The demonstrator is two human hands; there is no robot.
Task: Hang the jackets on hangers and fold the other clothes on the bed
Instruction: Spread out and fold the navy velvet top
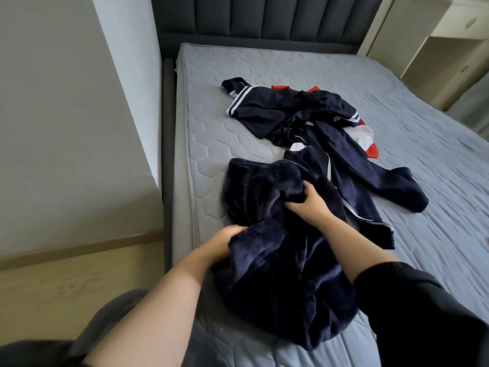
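1. The left hand (229,241) is sitting nearest, at the left edge of the fleece (277,274). Its fingers are curling into a fold, though blur is hiding exactly how they are pinching.
2. The right hand (308,205) is gripping a bunch of the fleece farther up, with its fingers buried in the pile.
3. The fleece is lying crumpled on the bed (211,107), its long axis running near to far and its near end lying close to the bed's near edge.
4. Both hands are already on it, the left nearer and to the left, the right farther and to the right. Spreading it flat is probably a matter of drawing them apart along that diagonal.
5. A tracksuit pile (291,109) in navy, white and red is lying beyond it. One leg (370,178) is trailing down just beside the fleece's right edge, so it may be dragging along.
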